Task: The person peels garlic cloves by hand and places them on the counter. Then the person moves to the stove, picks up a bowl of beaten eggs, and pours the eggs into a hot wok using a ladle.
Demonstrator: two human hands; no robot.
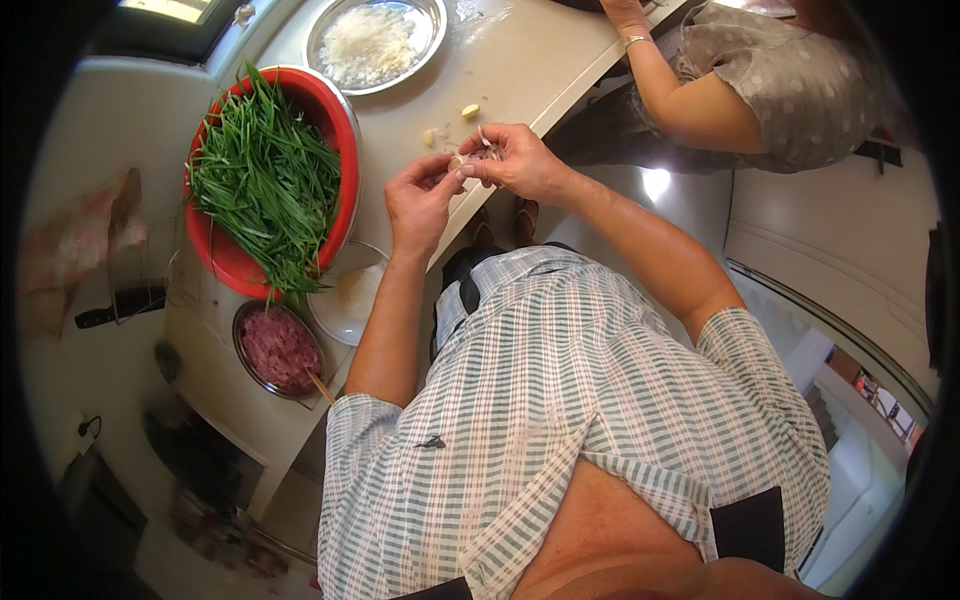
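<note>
At the counter's front edge my two hands meet fingertip to fingertip. Between the fingers of my left hand is a small garlic clove. My right hand pinches at the same clove and also holds a partly broken garlic bulb with purplish skin in its curled fingers. On the counter just beyond them lie a peeled garlic clove and a second pale clove, with bits of skin around it. My palms are hidden from view.
Left of my hands stands a red basin of green leaves, probably Chinese chives. A metal plate of chopped white food is behind. Nearer are a pale bowl and a bowl of minced meat with chopsticks. Another person's arm reaches over the counter.
</note>
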